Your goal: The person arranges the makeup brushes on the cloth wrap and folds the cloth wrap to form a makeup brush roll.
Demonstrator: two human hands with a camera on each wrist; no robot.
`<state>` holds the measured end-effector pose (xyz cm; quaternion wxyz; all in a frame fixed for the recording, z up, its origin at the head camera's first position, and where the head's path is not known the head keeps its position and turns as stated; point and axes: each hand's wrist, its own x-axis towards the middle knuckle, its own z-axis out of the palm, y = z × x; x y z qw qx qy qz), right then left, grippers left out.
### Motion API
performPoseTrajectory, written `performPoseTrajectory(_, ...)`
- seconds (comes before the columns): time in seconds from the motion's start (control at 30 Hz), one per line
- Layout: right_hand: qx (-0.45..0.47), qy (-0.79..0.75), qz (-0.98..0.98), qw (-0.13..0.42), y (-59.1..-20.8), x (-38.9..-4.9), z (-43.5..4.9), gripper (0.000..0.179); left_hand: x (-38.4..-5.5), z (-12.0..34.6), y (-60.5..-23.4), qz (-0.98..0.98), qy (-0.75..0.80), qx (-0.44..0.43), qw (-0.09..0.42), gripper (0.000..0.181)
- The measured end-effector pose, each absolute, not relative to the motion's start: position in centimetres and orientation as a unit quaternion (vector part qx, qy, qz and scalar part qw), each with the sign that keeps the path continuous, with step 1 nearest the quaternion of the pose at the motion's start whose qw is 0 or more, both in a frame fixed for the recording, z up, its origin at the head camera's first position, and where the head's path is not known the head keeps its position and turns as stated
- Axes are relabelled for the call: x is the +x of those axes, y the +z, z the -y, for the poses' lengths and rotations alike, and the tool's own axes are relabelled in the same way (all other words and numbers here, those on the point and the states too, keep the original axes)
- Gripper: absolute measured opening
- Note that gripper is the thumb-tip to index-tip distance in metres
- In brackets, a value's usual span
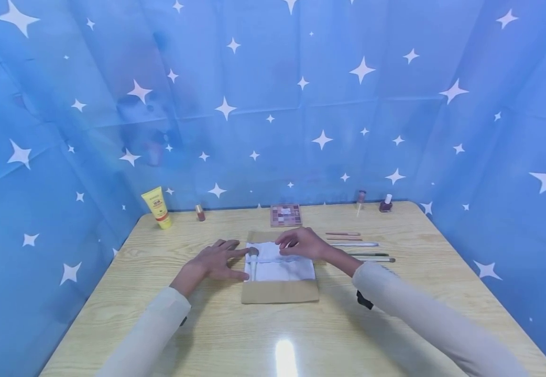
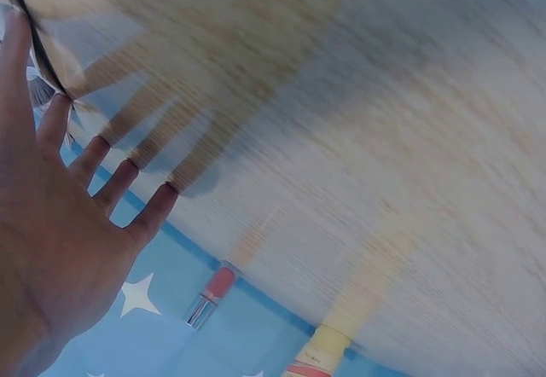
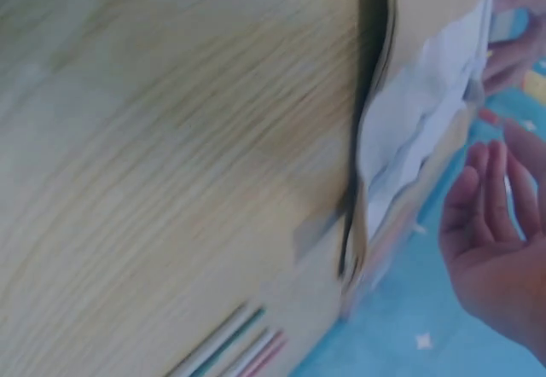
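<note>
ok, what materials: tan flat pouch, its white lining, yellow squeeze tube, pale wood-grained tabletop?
Tan flat pouch: matte, perhaps fabric or faux leather; slightly wavy edge.
White lining: likely thin cloth, matte; wrinkled.
Yellow squeeze tube: probably smooth plastic; flattened end.
Pale wood-grained tabletop: glossy, reflecting light; wood or laminate unclear.

My table (image 1: 226,335) has a pale wood-grain surface, smooth and glossy enough to mirror a light. The brush wrap (image 1: 280,292) looks like matt tan cloth, its inner lining (image 1: 280,271) wrinkled white fabric. The curtain (image 1: 273,63) is creased cloth, the squeeze tube (image 1: 157,207) smooth plastic, the nail polish bottle (image 1: 385,207) shiny glass.
</note>
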<state>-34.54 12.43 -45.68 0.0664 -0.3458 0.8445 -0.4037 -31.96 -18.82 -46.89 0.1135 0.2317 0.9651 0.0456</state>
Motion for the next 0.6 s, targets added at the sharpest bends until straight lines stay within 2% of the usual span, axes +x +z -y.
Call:
performPoseTrajectory(0.23, -0.329, -0.398, -0.854, 0.061, -44.7, -34.3, -15.3, 0.029, -31.8, 19.2, -46.6, -0.964, 0.058, 0.233, 0.118, 0.088)
performPoseTrajectory(0.6, -0.316, -0.392, -0.863, 0.041, -43.7, -33.4, -20.2, 0.027, -32.1, 19.2, -47.3, -0.964, 0.066, 0.237, 0.098, 0.09)
